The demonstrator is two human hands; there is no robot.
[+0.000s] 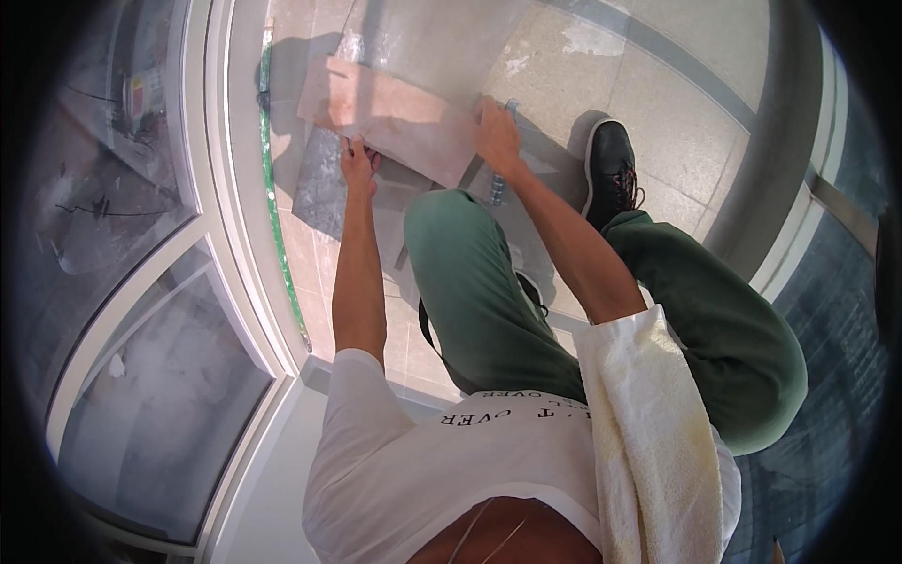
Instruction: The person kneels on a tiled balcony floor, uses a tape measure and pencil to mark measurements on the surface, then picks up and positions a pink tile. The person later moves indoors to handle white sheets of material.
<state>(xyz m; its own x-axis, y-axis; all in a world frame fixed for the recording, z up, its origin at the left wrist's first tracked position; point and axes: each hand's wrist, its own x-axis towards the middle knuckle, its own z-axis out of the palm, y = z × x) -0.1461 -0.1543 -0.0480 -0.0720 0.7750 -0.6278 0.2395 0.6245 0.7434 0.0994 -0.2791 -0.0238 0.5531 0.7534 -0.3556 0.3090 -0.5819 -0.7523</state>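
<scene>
A flat, reddish rectangular tile lies at a slant in front of my knees, over a grey sheet or board. At its near edge, toward the left, my left hand pinches it, with the thumb above and the other fingers partly under it. My right hand is closed at the tile's right end; its fingertips are partly hidden. Just beside that hand a ridged metal rod shows, running under my wrist, with another metal piece beyond the hand. What they belong to I cannot make out.
A glazed door or window frame stands close on the left, with a green strip along the floor beside it. My black shoe rests on the pale floor tiles. A towel hangs over my right upper arm.
</scene>
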